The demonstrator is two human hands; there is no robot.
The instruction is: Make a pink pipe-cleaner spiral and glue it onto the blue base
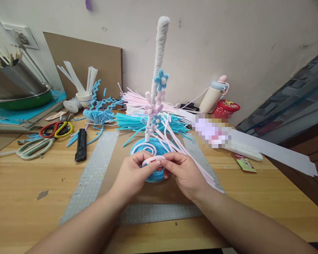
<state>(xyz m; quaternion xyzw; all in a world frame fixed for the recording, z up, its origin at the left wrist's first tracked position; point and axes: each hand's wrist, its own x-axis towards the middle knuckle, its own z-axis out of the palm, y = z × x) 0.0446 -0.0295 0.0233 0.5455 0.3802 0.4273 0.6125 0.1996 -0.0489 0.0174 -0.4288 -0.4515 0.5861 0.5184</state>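
A pale pink pipe cleaner [154,159], bent into a curve, is pinched between my two hands. My left hand [134,169] grips its left part between thumb and fingers, and my right hand [182,171] pinches the right end. Just behind them lies a round base of coiled blue pipe cleaner [137,144], partly hidden by my hands, with a pale pink spiral [145,150] on top. From the base rises an upright white-wrapped stem [161,42] bearing blue flowers [161,80] and pink flowers [150,110]. Loose pale pink pipe cleaners [193,162] trail down beside my right hand.
Bundles of blue [151,122] and pink pipe cleaners [140,100] lie behind the base. Scissors [35,148] and a black utility knife [81,145] are at left. A cream bottle [211,97] and red tub [225,107] stand back right. Cardboard [116,173] covers a cutting mat [76,197].
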